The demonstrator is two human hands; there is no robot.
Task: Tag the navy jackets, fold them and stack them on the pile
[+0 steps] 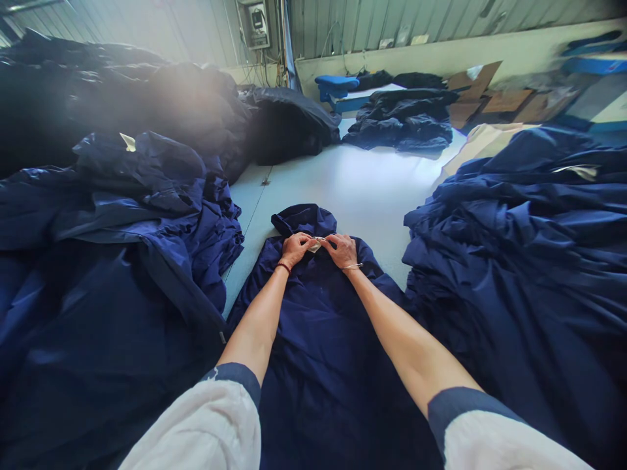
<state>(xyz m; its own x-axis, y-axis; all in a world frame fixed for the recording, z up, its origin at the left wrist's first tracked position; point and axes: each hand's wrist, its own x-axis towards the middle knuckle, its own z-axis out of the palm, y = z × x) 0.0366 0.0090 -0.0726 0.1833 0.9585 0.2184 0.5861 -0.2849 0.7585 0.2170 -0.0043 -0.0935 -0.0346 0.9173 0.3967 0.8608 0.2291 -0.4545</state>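
Note:
A navy hooded jacket (pixel 323 339) lies spread on the pale table in front of me, its hood (pixel 308 220) pointing away. At the neckline, just below the hood, is a small whitish label (pixel 315 246). My left hand (pixel 295 249), with a dark red bracelet at the wrist, pinches the label's left side. From the right, my right hand (pixel 341 250), with a thin pale bracelet, pinches the other side. Both sets of fingers are closed and nearly meet. My fingers partly cover the label, and I cannot make out any print on it.
Navy garments are heaped on the left (pixel 122 215) and stacked on the right (pixel 519 215), close to both forearms. Behind the left heap rises a large dark pile (pixel 122 98). Farther back on the table (pixel 372 189) sits another folded stack (pixel 401 117). Cardboard boxes (pixel 504 101) stand by the wall.

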